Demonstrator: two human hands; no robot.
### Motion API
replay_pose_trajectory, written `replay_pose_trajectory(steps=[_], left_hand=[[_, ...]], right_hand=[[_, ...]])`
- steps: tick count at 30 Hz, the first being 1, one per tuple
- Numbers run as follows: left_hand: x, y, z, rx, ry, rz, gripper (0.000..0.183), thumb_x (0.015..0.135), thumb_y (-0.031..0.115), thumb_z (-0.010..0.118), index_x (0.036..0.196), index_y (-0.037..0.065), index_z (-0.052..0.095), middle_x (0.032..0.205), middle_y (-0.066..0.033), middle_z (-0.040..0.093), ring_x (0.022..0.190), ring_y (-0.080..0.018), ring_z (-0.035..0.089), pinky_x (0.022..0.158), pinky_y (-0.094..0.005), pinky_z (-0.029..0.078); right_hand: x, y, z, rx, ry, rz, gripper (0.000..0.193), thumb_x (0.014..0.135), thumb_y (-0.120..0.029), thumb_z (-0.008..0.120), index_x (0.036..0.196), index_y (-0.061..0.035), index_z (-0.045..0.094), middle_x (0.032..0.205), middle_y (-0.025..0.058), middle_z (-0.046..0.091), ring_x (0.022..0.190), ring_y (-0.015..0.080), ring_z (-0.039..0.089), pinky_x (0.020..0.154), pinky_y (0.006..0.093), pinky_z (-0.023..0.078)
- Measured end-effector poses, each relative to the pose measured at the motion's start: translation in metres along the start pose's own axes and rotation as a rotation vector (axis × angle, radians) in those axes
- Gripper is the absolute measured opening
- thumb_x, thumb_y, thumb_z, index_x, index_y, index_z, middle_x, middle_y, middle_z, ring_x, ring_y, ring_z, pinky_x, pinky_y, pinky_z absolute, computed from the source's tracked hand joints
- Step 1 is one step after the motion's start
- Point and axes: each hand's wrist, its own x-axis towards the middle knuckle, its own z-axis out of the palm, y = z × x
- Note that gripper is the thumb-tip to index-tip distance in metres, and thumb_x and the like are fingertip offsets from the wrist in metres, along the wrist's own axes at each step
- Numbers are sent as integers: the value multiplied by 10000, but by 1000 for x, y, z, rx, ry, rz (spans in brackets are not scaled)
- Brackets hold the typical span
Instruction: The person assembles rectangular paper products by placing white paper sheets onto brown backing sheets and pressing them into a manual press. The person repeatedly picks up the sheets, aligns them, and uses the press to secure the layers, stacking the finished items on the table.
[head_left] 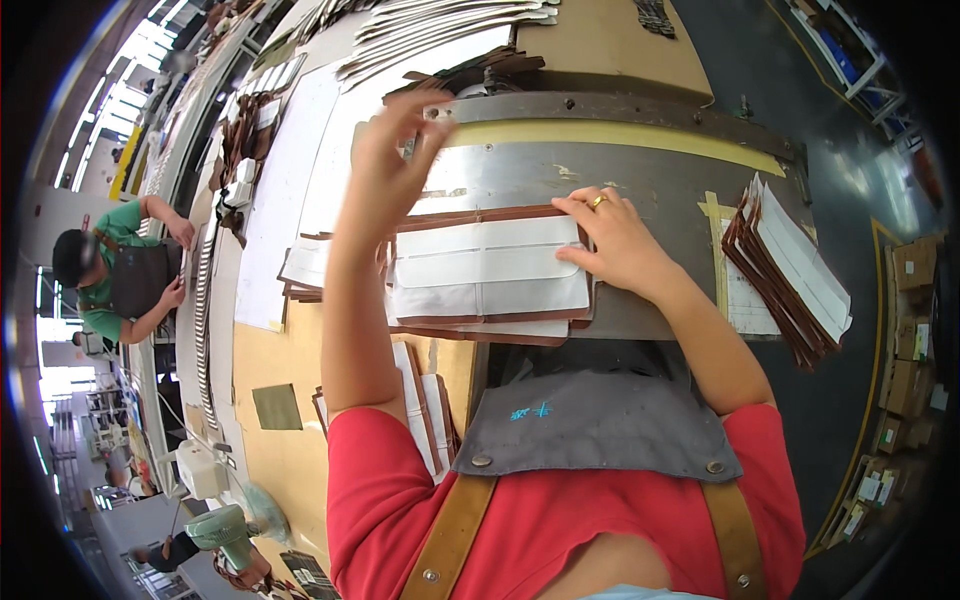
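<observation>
A stack of flat brown leather-like panels with white faces (480,265) lies in front of me on a grey metal plate. My right hand (610,235) rests on its right end. The thumb is on the white face and the spread fingers lie along the far edge. My left hand (390,150) is raised over the far left of the stack, near a metal bar (620,108). It is blurred by motion, with thumb and fingers apart and nothing visible between them. The left forearm crosses the stack's left end and hides part of it.
More white-faced panels (790,260) fan out at the right, and others (305,265) lie beyond my left forearm. Long white strips (440,30) are piled at the back. An olive square (277,407) sits on the tan board. A co-worker in green (130,270) works at the left.
</observation>
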Motion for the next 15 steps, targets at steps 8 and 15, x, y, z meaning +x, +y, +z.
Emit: replay_pose_trajectory(steps=[8, 15], left_hand=[[-76, -23, 84, 283, -305, 16, 358, 839, 205, 612, 1162, 66, 545, 1136, -122, 556, 1036, -297, 517, 883, -401, 395], [-81, -21, 98, 311, -171, 123, 336, 791, 117, 608, 1121, 81, 554, 990, -82, 548, 947, -270, 498, 811, -388, 370]], right_hand=[[15, 15, -8, 176, 43, 91, 364, 773, -190, 654, 1083, -38, 541, 1014, 133, 515, 955, 280, 508, 822, 356, 429], [13, 9, -12, 297, 6, 183, 233, 767, -151, 643, 943, -26, 556, 859, 121, 542, 831, 267, 554, 732, 358, 448]])
